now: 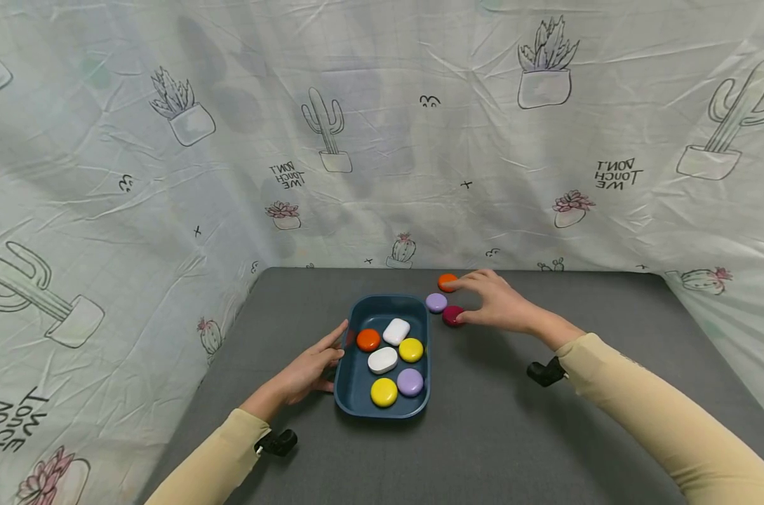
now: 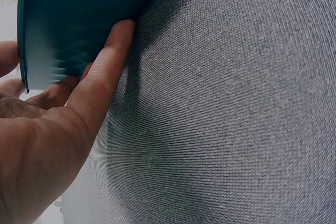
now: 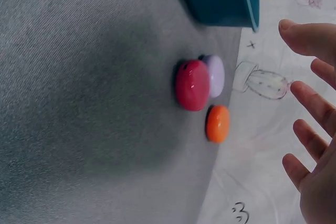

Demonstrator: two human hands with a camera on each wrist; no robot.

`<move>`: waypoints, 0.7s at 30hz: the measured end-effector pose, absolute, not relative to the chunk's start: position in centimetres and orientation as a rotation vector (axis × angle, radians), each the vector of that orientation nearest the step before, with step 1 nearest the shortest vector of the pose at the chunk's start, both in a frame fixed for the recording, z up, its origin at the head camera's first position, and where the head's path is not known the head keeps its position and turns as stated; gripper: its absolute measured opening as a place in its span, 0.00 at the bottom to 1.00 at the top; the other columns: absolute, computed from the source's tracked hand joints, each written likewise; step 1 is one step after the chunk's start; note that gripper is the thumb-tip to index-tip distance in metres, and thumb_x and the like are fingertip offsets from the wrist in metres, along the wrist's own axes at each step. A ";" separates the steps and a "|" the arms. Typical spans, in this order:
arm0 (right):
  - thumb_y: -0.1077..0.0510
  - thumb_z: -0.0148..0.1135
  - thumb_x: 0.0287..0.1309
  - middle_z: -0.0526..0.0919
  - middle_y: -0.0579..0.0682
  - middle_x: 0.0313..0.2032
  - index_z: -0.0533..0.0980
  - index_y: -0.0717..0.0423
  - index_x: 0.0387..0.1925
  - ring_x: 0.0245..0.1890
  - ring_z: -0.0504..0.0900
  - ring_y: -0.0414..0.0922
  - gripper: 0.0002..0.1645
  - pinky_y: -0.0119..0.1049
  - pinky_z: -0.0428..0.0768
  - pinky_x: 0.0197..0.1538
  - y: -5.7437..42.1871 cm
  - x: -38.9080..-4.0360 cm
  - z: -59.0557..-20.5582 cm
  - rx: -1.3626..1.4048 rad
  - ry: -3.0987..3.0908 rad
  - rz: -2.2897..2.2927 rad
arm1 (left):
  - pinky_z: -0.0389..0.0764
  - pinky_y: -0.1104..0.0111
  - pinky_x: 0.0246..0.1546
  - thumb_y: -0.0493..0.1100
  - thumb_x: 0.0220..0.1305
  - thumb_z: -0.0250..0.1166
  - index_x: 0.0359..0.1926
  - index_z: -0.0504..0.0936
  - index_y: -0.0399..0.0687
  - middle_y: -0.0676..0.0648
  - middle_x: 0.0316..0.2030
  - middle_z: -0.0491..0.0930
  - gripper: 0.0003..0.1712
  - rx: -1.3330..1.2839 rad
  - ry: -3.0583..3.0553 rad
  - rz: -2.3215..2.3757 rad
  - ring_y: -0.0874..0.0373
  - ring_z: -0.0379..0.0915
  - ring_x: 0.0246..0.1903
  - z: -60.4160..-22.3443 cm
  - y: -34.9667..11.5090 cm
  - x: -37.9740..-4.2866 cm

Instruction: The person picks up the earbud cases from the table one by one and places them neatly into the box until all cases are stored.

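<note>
A dark blue tray (image 1: 382, 412) holds several glossy rounded pieces, among them an orange piece (image 1: 367, 340), a white piece (image 1: 382, 360), a yellow piece (image 1: 384, 393) and a lavender piece (image 1: 410, 383). At its left side, my left hand (image 1: 306, 372) rests with fingers extended against the wall and rim; its thumb (image 2: 102, 74) lies along the outside. Beyond the tray's right side are a crimson piece (image 3: 192, 85), a lavender piece (image 3: 215, 76) and an orange piece (image 3: 218, 124). Above these my right hand (image 1: 498, 301) hovers, fingers spread, gripping nothing.
The tray and loose pieces stand on a grey cloth-covered table (image 1: 483, 435). A pale sheet (image 1: 382, 140) printed with cacti hangs behind and at the sides. Each wrist carries a black camera, such as the right one (image 1: 546, 372).
</note>
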State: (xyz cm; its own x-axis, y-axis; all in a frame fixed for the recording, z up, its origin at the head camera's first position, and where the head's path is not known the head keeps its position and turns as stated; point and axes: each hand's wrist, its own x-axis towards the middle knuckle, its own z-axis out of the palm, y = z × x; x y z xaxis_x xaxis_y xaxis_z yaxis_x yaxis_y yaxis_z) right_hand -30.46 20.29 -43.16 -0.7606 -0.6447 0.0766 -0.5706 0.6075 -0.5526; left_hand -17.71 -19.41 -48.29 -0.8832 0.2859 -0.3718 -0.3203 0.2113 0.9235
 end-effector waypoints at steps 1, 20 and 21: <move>0.50 0.76 0.58 0.71 0.57 0.68 0.73 0.50 0.71 0.70 0.60 0.59 0.40 0.65 0.60 0.67 20.4 -30.6 -43.3 -1.017 2.701 -0.857 | 0.83 0.50 0.45 0.45 0.82 0.47 0.82 0.46 0.77 0.38 0.80 0.39 0.36 -0.036 2.026 1.719 0.34 0.59 0.70 -48.3 -19.4 -17.7; 0.51 0.77 0.56 0.72 0.59 0.68 0.71 0.53 0.72 0.67 0.61 0.62 0.44 0.68 0.57 0.66 20.8 -32.2 -46.5 -0.915 2.721 -0.886 | 0.84 0.52 0.44 0.46 0.82 0.48 0.81 0.47 0.79 0.39 0.80 0.40 0.36 -0.067 2.029 1.721 0.36 0.60 0.69 -48.4 -19.3 -17.7; 0.50 0.77 0.56 0.72 0.59 0.68 0.71 0.53 0.72 0.67 0.61 0.62 0.44 0.68 0.57 0.66 20.8 -32.3 -46.7 -0.909 2.725 -0.878 | 0.84 0.52 0.44 0.46 0.82 0.48 0.81 0.47 0.79 0.38 0.80 0.40 0.36 -0.067 2.027 1.724 0.36 0.61 0.69 -48.4 -19.3 -17.7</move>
